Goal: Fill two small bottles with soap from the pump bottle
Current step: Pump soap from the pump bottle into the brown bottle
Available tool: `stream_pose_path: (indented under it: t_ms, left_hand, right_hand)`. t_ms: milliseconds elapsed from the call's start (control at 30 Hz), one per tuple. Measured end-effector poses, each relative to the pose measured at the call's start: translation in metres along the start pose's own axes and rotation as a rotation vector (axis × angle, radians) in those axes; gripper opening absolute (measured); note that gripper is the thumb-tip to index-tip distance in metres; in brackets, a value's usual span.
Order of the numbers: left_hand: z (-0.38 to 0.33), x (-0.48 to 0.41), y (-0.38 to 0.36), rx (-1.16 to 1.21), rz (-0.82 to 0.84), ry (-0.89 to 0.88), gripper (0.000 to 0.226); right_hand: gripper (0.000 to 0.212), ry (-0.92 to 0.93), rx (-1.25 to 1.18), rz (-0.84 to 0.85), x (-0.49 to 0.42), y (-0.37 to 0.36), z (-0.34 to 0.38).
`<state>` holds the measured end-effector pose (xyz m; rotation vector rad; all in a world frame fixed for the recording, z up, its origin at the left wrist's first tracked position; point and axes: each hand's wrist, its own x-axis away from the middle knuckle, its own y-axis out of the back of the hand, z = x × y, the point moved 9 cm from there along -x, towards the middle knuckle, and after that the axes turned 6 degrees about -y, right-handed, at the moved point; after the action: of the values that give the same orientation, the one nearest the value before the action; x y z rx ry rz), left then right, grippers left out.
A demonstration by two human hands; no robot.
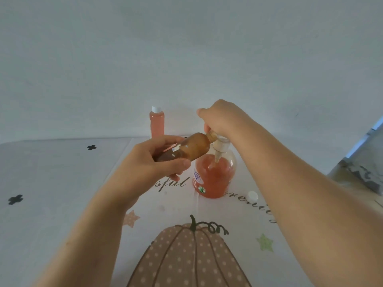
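- The left hand (157,160) grasps a small brown see-through plastic bottle (192,148), with fingers and thumb wrapped round its lower half.
- The bottle lies tilted, held above the desk (51,172). Its open neck points up and to the right, at the spout of the white pump head (220,145).
- The right hand (219,119) sits on top of that pump head, its fingers bent down over the front and the thumb sticking out to the left.
- The round clear pump bottle of orange-pink soap (215,177) stands just below both hands, on a pumpkin-print cloth (186,255).
- A slim clear bottle full of pink soap (156,123) (white cap on) stands upright behind the left hand.
- A loose white cap (252,196) lies right of the pump bottle, beside the right forearm.
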<state>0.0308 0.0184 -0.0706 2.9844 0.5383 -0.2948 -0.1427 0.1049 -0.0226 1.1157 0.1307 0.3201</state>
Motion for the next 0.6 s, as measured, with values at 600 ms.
stream_pose_path:
  t_ms: [600]
  left_hand:
    - [-0.010,0.003,0.001,-0.039,-0.030,-0.031,0.036]
  right_hand:
    - [0.045,0.082,-0.010,-0.061,0.004,0.018,0.010]
